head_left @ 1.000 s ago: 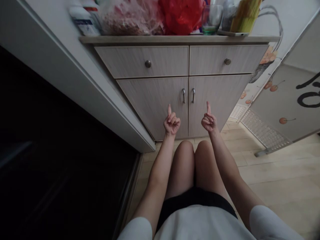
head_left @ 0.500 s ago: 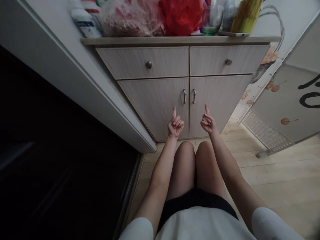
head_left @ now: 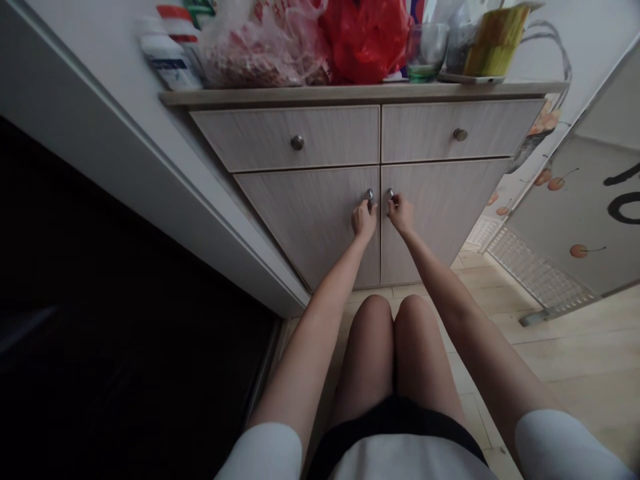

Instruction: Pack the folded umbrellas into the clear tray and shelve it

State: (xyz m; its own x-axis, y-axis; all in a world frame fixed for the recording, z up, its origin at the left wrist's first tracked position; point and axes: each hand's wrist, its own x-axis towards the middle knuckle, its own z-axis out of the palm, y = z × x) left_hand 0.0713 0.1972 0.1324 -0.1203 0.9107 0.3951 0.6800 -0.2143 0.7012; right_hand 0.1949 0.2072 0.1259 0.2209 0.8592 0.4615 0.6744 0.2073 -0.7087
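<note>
L hand (head_left: 363, 221) and R hand (head_left: 401, 213) are both narrow, fingers curled at the lower end of the metal bar pulls: L pull (head_left: 369, 197) on the L door, R pull (head_left: 389, 194) on the R door. Top of each pull shows above the fingers; whether they're fully wrapped, can't tell. Both cabinet doors (head_left: 310, 230) look shut, seam between them, pulls side by side at the seam. Step in hand: hands on pulls, doors not yet opened. Any outward draw would need a firm pinch on each bar. Above: two drawers w/ round knobs, then the counter edge (head_left: 360, 95) w/ glass tumbler (head_left: 427, 53), red plastic bag (head_left: 365, 47), clear bag (head_left: 255, 57) and white bottle (head_left: 167, 63) near it. Wood floor (head_left: 550, 347) below.
</note>
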